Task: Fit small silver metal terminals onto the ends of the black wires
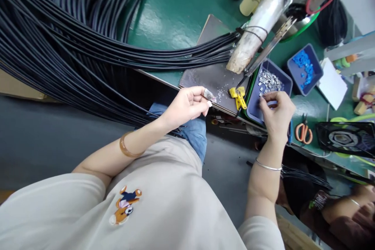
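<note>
Black cables [88,39] sweep across the upper left of the frame toward a pale wrapped tube [253,37] at upper right, seen by the head camera above a green workbench [166,11]. Near the centre, the person's left hand [191,103] draws thumb and fingers close together beside the edge of a dark board [202,78]; whether anything is pinched there cannot be told. Right of centre, the right hand [277,113] is at a blue-grey bin [253,106] holding small metal pieces [269,81], thumb and forefinger narrowly set; any piece between them cannot be made out. Yellow tool [238,97] lies between the hands, with orange-handled snips [304,128] at right.
</note>
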Motion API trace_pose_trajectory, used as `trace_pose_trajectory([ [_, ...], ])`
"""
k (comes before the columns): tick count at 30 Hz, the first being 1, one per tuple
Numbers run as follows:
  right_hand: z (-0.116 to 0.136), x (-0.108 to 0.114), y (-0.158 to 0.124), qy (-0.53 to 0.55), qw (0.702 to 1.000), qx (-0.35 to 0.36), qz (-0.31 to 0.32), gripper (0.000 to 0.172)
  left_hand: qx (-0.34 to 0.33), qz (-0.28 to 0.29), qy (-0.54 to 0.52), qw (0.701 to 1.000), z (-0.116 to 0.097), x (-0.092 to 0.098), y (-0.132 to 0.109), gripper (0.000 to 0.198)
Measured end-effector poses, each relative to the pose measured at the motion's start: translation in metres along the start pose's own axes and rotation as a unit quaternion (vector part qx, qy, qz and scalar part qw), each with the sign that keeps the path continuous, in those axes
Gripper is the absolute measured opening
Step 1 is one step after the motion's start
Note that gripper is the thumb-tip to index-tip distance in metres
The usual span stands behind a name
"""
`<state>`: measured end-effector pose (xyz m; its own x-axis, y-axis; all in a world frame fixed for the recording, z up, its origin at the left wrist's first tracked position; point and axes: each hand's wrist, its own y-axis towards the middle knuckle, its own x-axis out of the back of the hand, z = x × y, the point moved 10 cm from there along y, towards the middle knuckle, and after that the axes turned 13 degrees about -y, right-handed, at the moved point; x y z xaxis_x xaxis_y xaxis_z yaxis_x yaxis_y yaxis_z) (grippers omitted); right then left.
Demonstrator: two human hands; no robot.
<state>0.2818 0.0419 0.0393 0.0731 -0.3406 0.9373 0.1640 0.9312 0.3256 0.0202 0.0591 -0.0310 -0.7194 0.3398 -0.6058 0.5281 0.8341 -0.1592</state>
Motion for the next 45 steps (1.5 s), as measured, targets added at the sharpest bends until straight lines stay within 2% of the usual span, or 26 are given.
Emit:
trace_pose_trajectory([
  [2,-0.004,0.005,-0.005,-0.004,1.0,-0.009,-0.014,0.006,-0.03,0.019,0.09,0.995,-0.006,-0.008,0.002,0.005],
  [4,-0.009,0.009,-0.009,-0.009,1.0,-0.02,-0.022,0.005,-0.087,0.045,0.209,0.973,-0.015,-0.019,0.002,0.006],
  [6,-0.015,0.013,-0.013,-0.014,0.999,-0.033,-0.029,0.005,-0.155,0.082,0.338,0.925,-0.024,-0.036,0.0,0.01],
  [9,-0.02,0.014,-0.016,-0.016,0.999,-0.042,-0.03,0.007,-0.214,0.138,0.51,0.822,-0.027,-0.063,-0.007,0.017],
  [11,-0.021,0.013,-0.016,-0.013,0.999,-0.039,-0.027,0.007,-0.216,0.178,0.588,0.759,-0.026,-0.079,-0.011,0.022],
  [12,-0.02,0.012,-0.016,-0.01,0.999,-0.036,-0.027,0.008,-0.206,0.217,0.603,0.74,-0.024,-0.088,-0.016,0.023],
  [13,-0.02,0.011,-0.016,-0.007,0.999,-0.033,-0.028,0.008,-0.187,0.275,0.593,0.734,-0.02,-0.097,-0.022,0.023],
  [14,-0.018,0.01,-0.015,-0.003,0.999,-0.032,-0.031,0.009,-0.155,0.332,0.558,0.744,-0.017,-0.105,-0.03,0.024],
  [16,-0.016,0.011,-0.016,0.008,0.999,-0.038,-0.038,0.01,-0.052,0.439,0.414,0.796,-0.012,-0.118,-0.047,0.022],
  [17,-0.015,0.012,-0.017,0.02,0.998,-0.047,-0.04,0.01,-0.005,0.443,0.325,0.835,-0.013,-0.119,-0.049,0.02],
  [18,-0.014,0.013,-0.019,0.038,0.997,-0.058,-0.041,0.01,0.043,0.412,0.243,0.877,-0.013,-0.113,-0.045,0.015],
  [19,-0.012,0.014,-0.02,0.058,0.995,-0.068,-0.037,0.009,0.083,0.352,0.164,0.918,-0.011,-0.102,-0.038,0.013],
  [20,-0.01,0.015,-0.022,0.074,0.994,-0.074,-0.027,0.01,0.117,0.269,0.09,0.952,-0.005,-0.085,-0.029,0.013],
  [22,-0.001,0.012,-0.022,0.081,0.995,-0.063,0.016,0.014,0.144,0.086,-0.045,0.985,0.009,-0.043,-0.016,0.015],
  [23,0.004,0.008,-0.022,0.073,0.995,-0.048,0.049,0.016,0.142,0.01,-0.09,0.986,0.016,-0.023,-0.013,0.013],
  [25,0.012,-0.002,-0.021,0.056,0.991,-0.013,0.118,0.017,0.133,-0.087,-0.128,0.979,0.028,0.003,-0.011,0.011],
  [26,0.015,-0.007,-0.02,0.055,0.988,0.002,0.145,0.016,0.124,-0.111,-0.132,0.977,0.03,0.01,-0.011,0.011],
  [28,0.017,-0.014,-0.016,0.065,0.982,0.024,0.176,0.013,0.093,-0.117,-0.113,0.982,0.026,0.013,-0.008,0.012],
  [33,0.02,-0.02,-0.008,0.092,0.977,0.05,0.188,0.005,-0.016,-0.082,-0.014,0.996,-0.002,0.002,0.0,0.015],
  [38,0.022,-0.02,-0.008,0.066,0.976,0.039,0.205,0.006,-0.025,-0.046,0.003,0.999,0.0,-0.003,0.005,0.019],
  [40,0.019,-0.02,-0.01,0.057,0.976,0.015,0.211,0.009,-0.009,-0.018,0.005,1.0,0.003,-0.005,0.008,0.017],
  [42,0.011,-0.019,-0.014,0.062,0.977,-0.023,0.202,0.01,0.038,0.036,0.011,0.999,0.007,-0.01,0.013,0.013],
  [45,-0.008,-0.012,-0.017,0.094,0.986,-0.069,0.115,0.013,0.164,0.166,0.055,0.971,0.013,-0.03,0.013,0.015],
])
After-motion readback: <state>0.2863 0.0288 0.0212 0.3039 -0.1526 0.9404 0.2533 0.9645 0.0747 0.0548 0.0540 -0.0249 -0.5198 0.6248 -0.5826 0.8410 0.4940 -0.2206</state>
